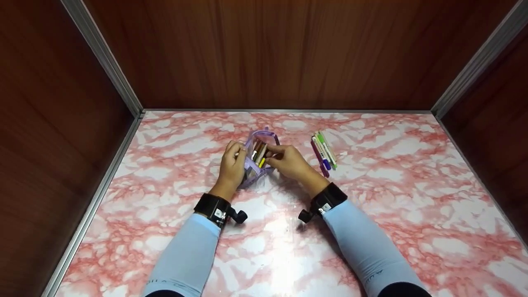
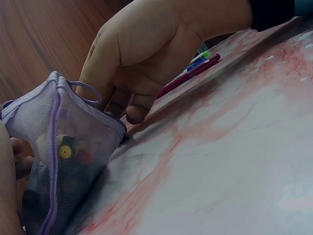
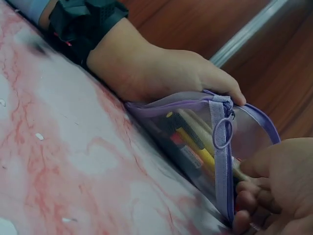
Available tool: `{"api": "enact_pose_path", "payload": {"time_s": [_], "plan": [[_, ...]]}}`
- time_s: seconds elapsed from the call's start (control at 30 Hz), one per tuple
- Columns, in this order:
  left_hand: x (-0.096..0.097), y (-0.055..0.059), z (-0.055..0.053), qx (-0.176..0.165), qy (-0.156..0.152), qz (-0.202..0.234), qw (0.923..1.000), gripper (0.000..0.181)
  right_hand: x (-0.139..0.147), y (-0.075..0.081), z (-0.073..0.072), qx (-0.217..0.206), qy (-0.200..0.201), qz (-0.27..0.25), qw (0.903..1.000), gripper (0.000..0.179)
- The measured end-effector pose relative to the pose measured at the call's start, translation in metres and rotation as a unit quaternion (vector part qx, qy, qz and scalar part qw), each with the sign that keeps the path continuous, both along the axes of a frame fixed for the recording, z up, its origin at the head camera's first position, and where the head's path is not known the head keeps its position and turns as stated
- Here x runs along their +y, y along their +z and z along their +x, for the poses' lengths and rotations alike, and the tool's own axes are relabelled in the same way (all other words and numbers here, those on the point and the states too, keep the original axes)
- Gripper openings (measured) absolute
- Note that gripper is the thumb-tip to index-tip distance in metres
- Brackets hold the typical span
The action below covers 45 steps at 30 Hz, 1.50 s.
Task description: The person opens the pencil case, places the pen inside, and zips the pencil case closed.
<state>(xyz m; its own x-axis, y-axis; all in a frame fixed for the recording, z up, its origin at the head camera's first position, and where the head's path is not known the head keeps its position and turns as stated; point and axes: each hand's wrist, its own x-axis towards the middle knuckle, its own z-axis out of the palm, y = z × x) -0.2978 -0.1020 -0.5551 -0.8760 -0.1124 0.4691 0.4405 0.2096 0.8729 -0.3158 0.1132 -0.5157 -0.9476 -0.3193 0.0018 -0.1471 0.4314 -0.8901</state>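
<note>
A purple-trimmed mesh pencil pouch (image 1: 252,165) stands unzipped on the table, with several pens and markers (image 3: 193,147) inside, one of them yellow (image 1: 262,163). My left hand (image 1: 233,165) grips the pouch along its left side. At the open mouth, my right hand (image 1: 288,161) has its thumb and curled fingers around the end of a pale pen (image 3: 238,170); the fingertips are partly hidden there. A zipper with a ring pull (image 3: 222,133) runs along the pouch's edge.
Right of the pouch, several pens lie side by side: a purple pen (image 1: 320,159), a white marker with a blue cap (image 1: 321,152) and a green one (image 1: 326,145). Brown wood-look panels (image 1: 264,53) border the red-and-white marbled table (image 1: 392,206) at the back and sides.
</note>
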Motion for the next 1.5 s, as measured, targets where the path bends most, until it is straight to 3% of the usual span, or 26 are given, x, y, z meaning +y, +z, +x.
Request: {"api": "enact_pose_path", "payload": {"time_s": [0.1,0.23,0.37,0.5,0.7,0.87,1.07,1.2,1.27,1.5], "plan": [[0.0,0.0,0.0,0.002,-0.002,0.002,1.0,0.015,0.001,0.001,-0.001,-0.005,0.002,0.005,1.0,0.057],[0.0,0.0,-0.002,0.009,-0.007,0.002,0.9999,0.015,0.007,0.003,-0.005,-0.036,-0.041,-0.035,0.9979,0.046],[0.001,0.0,-0.002,0.01,-0.005,0.002,0.9999,0.015,0.019,0.004,-0.013,-0.029,-0.069,-0.058,0.9955,0.033],[0.002,0.001,-0.001,0.006,-0.003,0.004,1.0,0.014,0.035,0.005,-0.02,-0.023,-0.085,-0.072,0.9934,0.033],[0.0,0.0,-0.002,-0.004,-0.008,-0.005,1.0,0.016,0.065,0.011,-0.031,0.009,-0.129,-0.017,0.9915,0.032],[-0.002,0.001,-0.002,-0.01,-0.012,-0.018,0.9997,0.017,0.092,0.016,-0.038,0.033,-0.188,0.034,0.981,0.033],[-0.004,0.001,-0.002,-0.009,-0.011,-0.023,0.9996,0.018,0.112,0.018,-0.04,0.038,-0.236,0.025,0.9707,0.031],[-0.003,0.001,-0.002,-0.002,-0.011,-0.015,0.9998,0.017,0.123,0.019,-0.039,0.066,-0.24,0.071,0.966,0.034],[-0.002,0.002,-0.001,0.001,-0.013,-0.01,0.9999,0.017,0.13,0.019,-0.04,0.075,-0.234,0.126,0.9612,0.037],[-0.001,0.0,-0.001,0.004,-0.004,-0.008,1.0,0.016,0.145,0.019,-0.035,-0.029,-0.184,0.152,0.9706,0.057]]}}
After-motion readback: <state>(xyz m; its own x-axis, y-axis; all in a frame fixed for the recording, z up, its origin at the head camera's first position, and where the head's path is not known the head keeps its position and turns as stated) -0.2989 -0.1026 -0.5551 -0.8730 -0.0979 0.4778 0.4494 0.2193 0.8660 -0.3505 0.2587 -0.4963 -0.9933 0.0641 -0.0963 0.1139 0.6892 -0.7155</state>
